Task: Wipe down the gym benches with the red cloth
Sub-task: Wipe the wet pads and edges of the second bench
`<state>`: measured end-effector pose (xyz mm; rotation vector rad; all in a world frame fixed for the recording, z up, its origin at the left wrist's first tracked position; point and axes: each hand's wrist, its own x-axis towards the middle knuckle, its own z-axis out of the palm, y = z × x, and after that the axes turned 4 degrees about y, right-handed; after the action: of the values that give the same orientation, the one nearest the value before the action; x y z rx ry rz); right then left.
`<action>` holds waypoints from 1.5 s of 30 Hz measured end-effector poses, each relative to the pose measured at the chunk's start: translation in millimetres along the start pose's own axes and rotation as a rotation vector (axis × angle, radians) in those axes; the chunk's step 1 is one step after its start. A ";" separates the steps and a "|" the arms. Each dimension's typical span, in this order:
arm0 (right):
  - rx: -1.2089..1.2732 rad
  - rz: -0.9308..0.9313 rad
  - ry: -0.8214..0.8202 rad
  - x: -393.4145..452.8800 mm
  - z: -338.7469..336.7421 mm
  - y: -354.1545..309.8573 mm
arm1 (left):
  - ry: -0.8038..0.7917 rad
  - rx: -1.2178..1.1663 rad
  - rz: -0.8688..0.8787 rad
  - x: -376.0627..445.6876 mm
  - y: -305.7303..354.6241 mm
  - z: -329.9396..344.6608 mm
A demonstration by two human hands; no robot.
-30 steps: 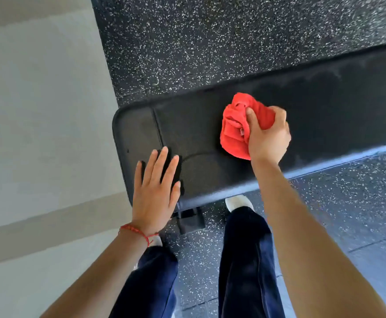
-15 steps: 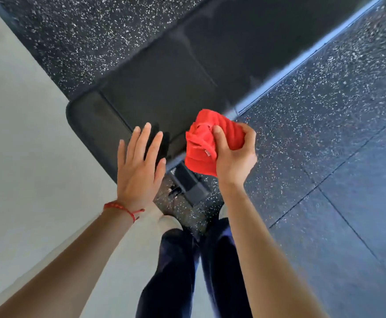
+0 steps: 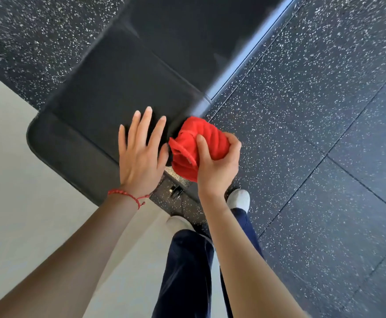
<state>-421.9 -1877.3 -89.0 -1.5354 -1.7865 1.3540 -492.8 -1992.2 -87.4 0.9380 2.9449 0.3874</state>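
Black padded bench (image 3: 123,72) on speckled rubber floor (image 3: 313,115); pale floor (image 3: 15,203) at left. Left hand (image 3: 139,157) flat, fingers straight. Right hand (image 3: 217,166) grips cloth (image 3: 187,154) at bench edge, closer to left hand than 0.5 s ago.

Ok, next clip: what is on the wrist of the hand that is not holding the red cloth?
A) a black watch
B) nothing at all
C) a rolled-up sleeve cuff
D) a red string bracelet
D: the left hand, fingers straight over the black bench pad, has a red string bracelet round its wrist, while the right hand grips the bunched red cloth.
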 end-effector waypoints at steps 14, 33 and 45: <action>-0.021 -0.076 0.067 27.1 18.6 -15.1 | 0.027 0.052 0.000 3.0 -2.6 11.6; 0.034 -0.052 0.084 69.2 9.6 -16.6 | 0.069 0.026 0.067 77.0 18.0 21.9; 0.039 0.029 0.165 121.8 19.6 -32.2 | 0.053 0.095 0.062 78.0 16.6 24.7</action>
<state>-490.7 -1770.7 -102.5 -1.6078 -1.6345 1.2292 -544.8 -1928.8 -103.4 1.0476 3.0123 0.2807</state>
